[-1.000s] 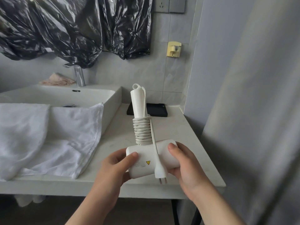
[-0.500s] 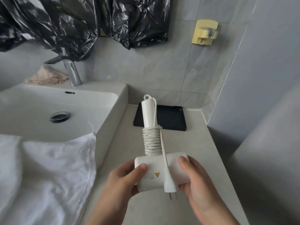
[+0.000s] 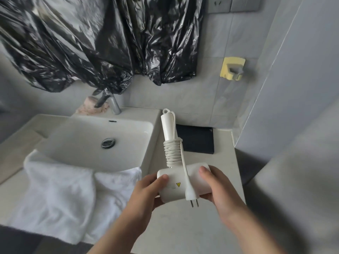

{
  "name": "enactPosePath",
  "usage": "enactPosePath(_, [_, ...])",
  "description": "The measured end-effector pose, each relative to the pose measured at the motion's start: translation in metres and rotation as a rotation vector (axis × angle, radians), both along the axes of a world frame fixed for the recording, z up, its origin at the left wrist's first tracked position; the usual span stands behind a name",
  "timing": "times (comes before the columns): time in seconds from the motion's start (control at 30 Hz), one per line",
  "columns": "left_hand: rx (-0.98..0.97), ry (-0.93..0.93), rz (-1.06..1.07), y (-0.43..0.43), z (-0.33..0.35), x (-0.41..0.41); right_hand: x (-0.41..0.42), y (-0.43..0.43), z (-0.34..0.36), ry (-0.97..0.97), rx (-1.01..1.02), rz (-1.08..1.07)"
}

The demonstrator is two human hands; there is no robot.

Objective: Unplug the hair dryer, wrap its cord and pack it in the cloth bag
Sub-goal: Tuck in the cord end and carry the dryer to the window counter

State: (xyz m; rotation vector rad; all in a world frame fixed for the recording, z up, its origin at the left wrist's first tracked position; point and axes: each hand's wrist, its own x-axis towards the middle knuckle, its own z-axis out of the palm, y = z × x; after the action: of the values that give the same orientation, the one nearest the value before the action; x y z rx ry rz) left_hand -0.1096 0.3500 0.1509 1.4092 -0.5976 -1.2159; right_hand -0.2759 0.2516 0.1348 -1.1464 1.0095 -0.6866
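Nearest the camera, above the counter (image 3: 183, 226), both hands hold the hair dryer (image 3: 183, 184) by its barrel: the left hand (image 3: 145, 195) grasps the left end, thumb on top, and the right hand (image 3: 218, 187) grasps the right end. The handle points away, with the cord (image 3: 173, 153) coiled tightly around its lower part. The plug (image 3: 191, 194) hangs free across the barrel, prongs toward the camera, so unplugging and wrapping appear complete. To the left, a white towel (image 3: 64, 195) drapes over the near edge of the sink (image 3: 95, 136). Farther off, a flat black item (image 3: 197, 141) lies on the counter against the wall; whether it is the cloth bag cannot be told. Beyond it, black plastic sheeting (image 3: 91, 43) hangs on the wall. Packing is the step in hand. The next move calls for freeing one hand, keeping the loose plug from unwinding, and opening the bag.
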Motion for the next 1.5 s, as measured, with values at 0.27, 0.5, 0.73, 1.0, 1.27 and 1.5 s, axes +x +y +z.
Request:
enactPosePath(0.27, [-0.028,-0.011,0.182,0.052,0.028,0.033,0.046,0.03,0.034,-0.048,-0.067,0.178])
enactPosePath(0.5, [-0.015,0.028,0.351,0.102,0.027,0.09,0.124,0.06,0.035,-0.052,-0.085,0.391])
enactPosePath(0.73, [-0.026,0.049,0.468,0.159,0.02,0.18,0.241,0.098,0.029,-0.007,-0.156,0.515])
enactPosePath(1.0, [-0.034,0.079,0.57,0.235,0.011,0.333,0.406,0.169,0.023,-0.031,-0.06,0.537])
enactPosePath(1.27, [-0.044,0.083,0.603,0.293,0.013,0.446,0.526,0.221,0.031,0.001,0.023,0.565])
enactPosePath(1.5, [-0.04,0.077,0.613,0.298,-0.001,0.504,0.582,0.219,0.019,-0.031,0.073,0.565])
